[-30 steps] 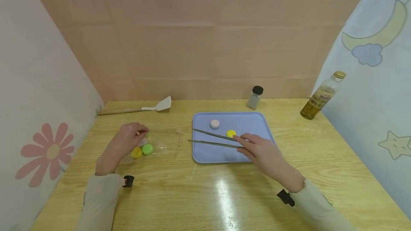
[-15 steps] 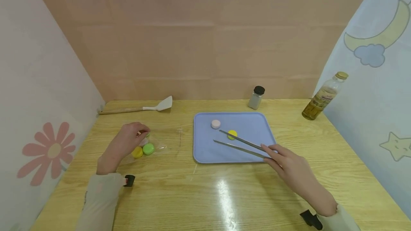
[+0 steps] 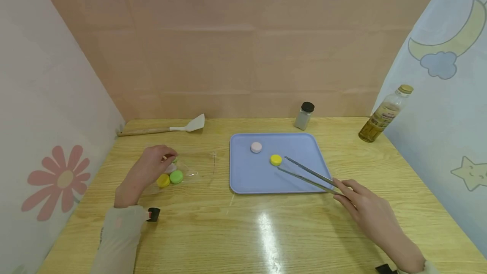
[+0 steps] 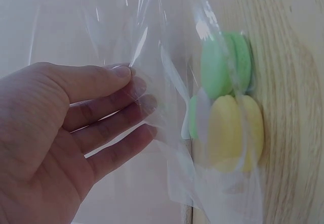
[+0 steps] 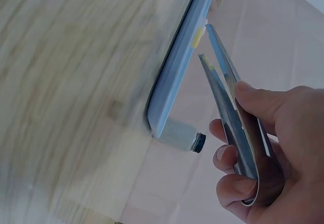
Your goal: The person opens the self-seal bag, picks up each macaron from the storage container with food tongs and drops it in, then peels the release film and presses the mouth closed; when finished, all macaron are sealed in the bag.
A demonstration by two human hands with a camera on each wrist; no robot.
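Observation:
My left hand (image 3: pixel 147 171) pinches the edge of a clear plastic bag (image 4: pixel 157 27) between thumb and fingers. Inside the bag lie several macarons, among them a green macaron (image 4: pixel 225 64) and a yellow macaron (image 4: pixel 235 133). My right hand (image 3: pixel 370 210) grips metal tongs (image 5: pixel 235 128), whose serrated tips are spread apart with nothing between them. Those tips hang over the right part of a blue tray (image 3: pixel 251 181). On the tray sit a yellow macaron (image 3: pixel 276 160), just left of the tips, and a pale pink macaron (image 3: pixel 256 147) farther back.
A spatula (image 3: pixel 186 127) with a wooden handle lies at the back left of the table. Behind the tray stands a small black-capped jar (image 3: pixel 304 116). An oil bottle (image 3: pixel 384 115) is at the back right, near the patterned side wall.
My right hand has drawn the tongs to the right and toward me, away from the yellow macaron, which stays on the tray. The left hand has kept its place at the bag.

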